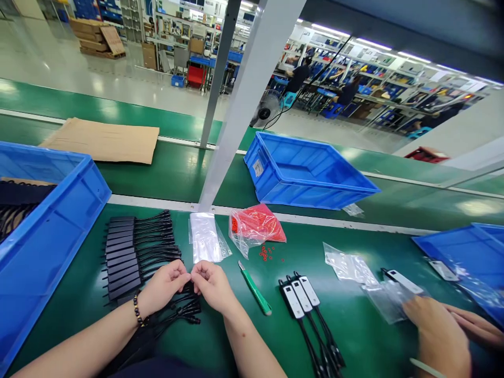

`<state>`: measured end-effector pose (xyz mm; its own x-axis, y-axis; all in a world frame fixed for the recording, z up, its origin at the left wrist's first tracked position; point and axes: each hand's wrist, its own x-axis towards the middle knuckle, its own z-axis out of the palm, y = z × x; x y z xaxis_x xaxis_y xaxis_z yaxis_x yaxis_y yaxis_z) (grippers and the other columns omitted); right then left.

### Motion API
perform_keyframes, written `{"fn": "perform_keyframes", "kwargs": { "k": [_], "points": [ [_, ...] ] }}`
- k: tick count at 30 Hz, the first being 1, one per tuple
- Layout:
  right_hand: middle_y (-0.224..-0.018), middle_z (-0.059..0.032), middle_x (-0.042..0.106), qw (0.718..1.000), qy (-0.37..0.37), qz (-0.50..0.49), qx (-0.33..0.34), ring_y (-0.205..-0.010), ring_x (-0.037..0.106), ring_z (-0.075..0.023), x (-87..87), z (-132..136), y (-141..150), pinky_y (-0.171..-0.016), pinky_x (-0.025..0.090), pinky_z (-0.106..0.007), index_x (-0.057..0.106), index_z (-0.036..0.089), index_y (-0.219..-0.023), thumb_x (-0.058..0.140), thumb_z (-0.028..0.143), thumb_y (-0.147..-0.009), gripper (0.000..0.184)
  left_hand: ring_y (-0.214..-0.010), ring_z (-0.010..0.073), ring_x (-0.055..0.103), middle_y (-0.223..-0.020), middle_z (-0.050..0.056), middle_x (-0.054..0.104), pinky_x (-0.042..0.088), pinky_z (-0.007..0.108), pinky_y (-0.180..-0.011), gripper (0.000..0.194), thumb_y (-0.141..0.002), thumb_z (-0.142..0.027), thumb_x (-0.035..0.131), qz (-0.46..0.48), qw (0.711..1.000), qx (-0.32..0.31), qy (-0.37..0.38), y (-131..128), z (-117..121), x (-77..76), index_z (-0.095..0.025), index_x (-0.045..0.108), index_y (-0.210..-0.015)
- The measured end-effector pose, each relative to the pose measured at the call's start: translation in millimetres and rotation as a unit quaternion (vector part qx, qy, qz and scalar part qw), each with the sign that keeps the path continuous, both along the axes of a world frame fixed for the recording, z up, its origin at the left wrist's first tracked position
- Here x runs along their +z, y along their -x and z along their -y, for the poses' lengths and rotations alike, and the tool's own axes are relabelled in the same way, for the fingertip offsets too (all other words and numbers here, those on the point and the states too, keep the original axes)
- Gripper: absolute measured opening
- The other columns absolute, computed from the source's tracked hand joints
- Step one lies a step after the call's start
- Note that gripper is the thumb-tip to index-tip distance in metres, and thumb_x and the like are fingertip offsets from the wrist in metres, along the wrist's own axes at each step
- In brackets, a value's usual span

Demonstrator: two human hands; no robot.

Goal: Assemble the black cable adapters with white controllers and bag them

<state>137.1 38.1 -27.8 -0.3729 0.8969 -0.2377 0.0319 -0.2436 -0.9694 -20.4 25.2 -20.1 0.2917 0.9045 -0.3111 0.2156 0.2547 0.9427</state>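
My left hand (167, 286), with a beaded bracelet at the wrist, and my right hand (214, 287) meet fingertip to fingertip, both pinched closed. What they hold, if anything, is too small or hidden to make out. Beneath and beside them lies a row of black boxes with cables (124, 257), partly covered by my left arm. Clear plastic bags (205, 239) are stacked just beyond my fingers. To the right are a green utility knife (255, 289), loose small red rings (265, 254) and a clear bag of red rings (260, 223).
Three white-faced devices with cables (301, 296) lie right of the knife. A co-worker's hands (437, 320) work at far right near clear bags (350, 265). Blue bins stand at left (59, 231), back (311, 181) and right (468, 252). A metal post (244, 105) rises behind the bags.
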Motion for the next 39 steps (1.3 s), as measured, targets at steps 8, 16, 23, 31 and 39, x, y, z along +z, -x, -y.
{"fn": "perform_keyframes", "kwargs": {
  "k": [8, 16, 23, 31, 39],
  "points": [
    [-0.040, 0.0095, 0.042, 0.995, 0.064, -0.071, 0.021, -0.032, 0.035, -0.0046, -7.1, -2, 8, -0.034, 0.027, -0.015, 0.045, 0.018, -0.066, 0.049, 0.023, -0.071, 0.008, -0.050, 0.0077, 0.030, -0.053, -0.007, 0.037, 0.022, 0.022, -0.048, 0.022, -0.082, -0.035, 0.046, 0.038, 0.998, -0.054, 0.020, 1, -3, 9.1, -0.017, 0.043, -0.069],
    [-0.045, 0.0090, 0.045, 0.991, 0.081, -0.096, 0.039, -0.033, 0.038, -0.0040, -8.0, -3, 7, -0.033, 0.029, -0.014, 0.047, 0.017, -0.067, 0.055, 0.025, -0.071, 0.012, -0.046, 0.0062, 0.027, -0.050, -0.007, 0.039, 0.018, 0.020, -0.044, 0.019, -0.080, -0.031, 0.048, 0.058, 0.996, -0.044, 0.056, 1, -4, 7.7, -0.017, 0.044, -0.067],
    [-0.060, 0.0001, 0.061, 0.965, 0.140, -0.211, -0.071, -0.042, 0.055, -0.0079, -9.3, -16, -12, -0.042, 0.044, -0.018, 0.063, 0.012, -0.074, 0.072, 0.029, -0.061, 0.023, -0.043, 0.0059, 0.025, -0.047, -0.008, 0.035, 0.017, 0.019, -0.041, 0.017, -0.080, -0.030, 0.046, 0.072, 0.994, 0.002, 0.086, 1, -6, 2.1, -0.015, 0.054, -0.080],
    [-0.073, -0.0087, 0.069, 0.950, 0.168, -0.238, -0.113, -0.069, 0.065, -0.0161, -14.4, -24, -30, -0.070, 0.052, -0.028, 0.068, 0.010, -0.075, 0.077, 0.022, -0.055, 0.025, -0.095, 0.0191, 0.055, -0.100, 0.005, 0.064, 0.040, 0.035, -0.091, 0.030, -0.082, -0.036, 0.044, -0.085, 0.995, 0.000, -0.060, 7, -6, 24.2, -0.020, 0.060, -0.102],
    [-0.065, -0.0050, 0.066, 0.949, 0.159, -0.234, -0.138, -0.057, 0.063, -0.0140, -15.9, -27, -30, -0.057, 0.052, -0.025, 0.063, 0.011, -0.070, 0.077, 0.024, -0.055, 0.025, -0.098, 0.0208, 0.052, -0.100, 0.005, 0.061, 0.040, 0.035, -0.090, 0.025, -0.085, -0.031, 0.040, -0.345, 0.909, -0.020, -0.232, 47, -21, 46.7, -0.021, 0.061, -0.093]
  ]
}}
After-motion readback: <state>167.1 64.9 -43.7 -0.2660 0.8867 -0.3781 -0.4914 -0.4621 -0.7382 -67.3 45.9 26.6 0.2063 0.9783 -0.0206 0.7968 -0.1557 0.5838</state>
